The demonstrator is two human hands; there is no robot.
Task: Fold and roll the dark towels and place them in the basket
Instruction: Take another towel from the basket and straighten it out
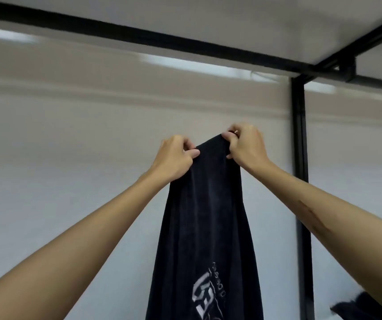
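Plain pale grey-white wall panel (pixel 69 204) fills most of view, matte, no marks. Black metal frame: long horizontal black bar (pixel 139 38) runs across top, slanting down left to right, meets a vertical black post (pixel 299 146) at right w/ a boxy black corner bracket (pixel 347 69). Second black bar (pixel 365 33) goes up-right from that joint. Above frame, flat white ceiling panel (pixel 208 15). Behind bar, blurred beige band w/ bright streaks of light (pixel 185 63), prob. reflections; too smeared to tell.
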